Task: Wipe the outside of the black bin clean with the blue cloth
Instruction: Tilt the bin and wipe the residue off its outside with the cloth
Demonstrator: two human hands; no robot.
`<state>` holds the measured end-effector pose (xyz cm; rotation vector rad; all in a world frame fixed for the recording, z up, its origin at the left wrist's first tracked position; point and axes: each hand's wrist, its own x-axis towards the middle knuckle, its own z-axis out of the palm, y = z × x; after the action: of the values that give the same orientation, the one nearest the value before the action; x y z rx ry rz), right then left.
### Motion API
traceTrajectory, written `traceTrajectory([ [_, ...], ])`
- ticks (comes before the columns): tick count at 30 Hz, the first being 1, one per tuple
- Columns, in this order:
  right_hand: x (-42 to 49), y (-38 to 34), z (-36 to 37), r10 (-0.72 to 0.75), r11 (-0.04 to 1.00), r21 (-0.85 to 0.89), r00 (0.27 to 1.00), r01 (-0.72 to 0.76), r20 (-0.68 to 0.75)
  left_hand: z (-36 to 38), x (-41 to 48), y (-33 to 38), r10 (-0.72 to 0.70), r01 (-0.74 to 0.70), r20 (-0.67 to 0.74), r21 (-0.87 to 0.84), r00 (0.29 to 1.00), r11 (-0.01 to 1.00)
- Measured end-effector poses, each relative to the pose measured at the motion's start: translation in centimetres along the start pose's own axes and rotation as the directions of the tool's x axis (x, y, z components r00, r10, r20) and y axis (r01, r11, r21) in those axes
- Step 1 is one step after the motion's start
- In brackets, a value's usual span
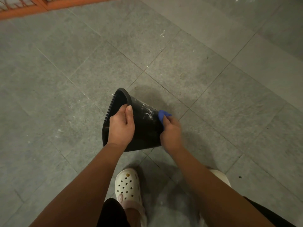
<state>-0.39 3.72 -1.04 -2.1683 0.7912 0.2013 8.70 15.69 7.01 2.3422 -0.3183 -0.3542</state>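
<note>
A black bin [146,125] is held tipped on its side above the grey tiled floor, its open mouth facing left and its base to the right. White dusty smears show on its upper outer wall. My left hand [121,126] grips the rim, thumb on the outside and fingers inside. My right hand [171,134] holds a crumpled blue cloth [162,116] against the bin near its base. Most of the cloth is hidden in my fist.
Grey floor tiles [65,79] spread all around, flecked with white marks. An orange-red wooden frame [24,9] runs along the top left. My feet in white perforated clogs [128,189] stand just below the bin.
</note>
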Motion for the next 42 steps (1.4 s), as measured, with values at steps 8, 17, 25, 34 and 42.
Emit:
traceTrajectory([
  [8, 1.3, 1.0, -0.7, 0.025, 0.992, 0.12, 0.996, -0.035, 0.09, -0.1, 0.2, 0.0, 0.013, -0.013, 0.027, -0.011, 1.0, 1.0],
  [17, -0.1, 1.1, -0.6, 0.004, 0.947, 0.32, 1.0, -0.003, -0.004, -1.1, 1.7, 1.4, -0.319, 0.372, 0.23, -0.249, 0.919, 0.894],
  [25, -1.3, 2.5, 0.5, -0.111, 0.966, 0.233, 0.994, 0.112, -0.016, 0.1, 1.9, 1.8, -0.292, 0.306, 0.147, -0.087, 0.945, 0.948],
  [34, -3.1, 1.0, 1.5, -0.054, 0.965, 0.247, 0.986, 0.092, -0.158, 1.0, 1.0, 2.4, -0.188, 0.194, 0.131, -0.037, 0.973, 0.98],
  [42, -2.3, 1.9, 0.2, 0.031, 0.987, 0.16, 0.998, -0.021, -0.056, 0.4, 0.8, 1.8, -0.252, 0.256, 0.047, -0.121, 0.967, 0.959],
])
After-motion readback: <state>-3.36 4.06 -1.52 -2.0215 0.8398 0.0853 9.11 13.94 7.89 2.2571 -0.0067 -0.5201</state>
